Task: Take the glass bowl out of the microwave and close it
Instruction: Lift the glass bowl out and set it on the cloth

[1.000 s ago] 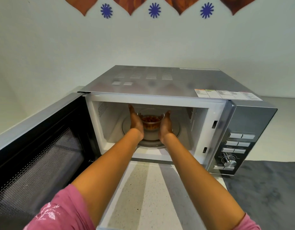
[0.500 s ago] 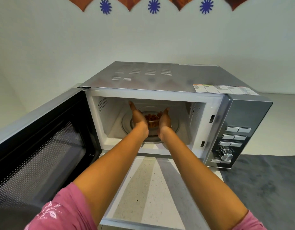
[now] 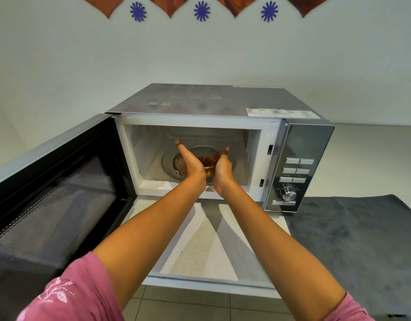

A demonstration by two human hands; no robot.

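we hold the glass bowl (image 3: 208,166) between our left hand (image 3: 191,162) and right hand (image 3: 222,166), both closed around its sides, inside the microwave (image 3: 223,105). the bowl is not out yet, and the door (image 3: 51,181) stands open.

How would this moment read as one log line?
left hand: holding glass bowl | right hand: holding bowl | microwave door: open

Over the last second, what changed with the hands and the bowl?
Both hands, left hand and right hand, cupping the glass bowl, have drawn it toward the microwave opening. Grip unchanged; the door stays wide open.
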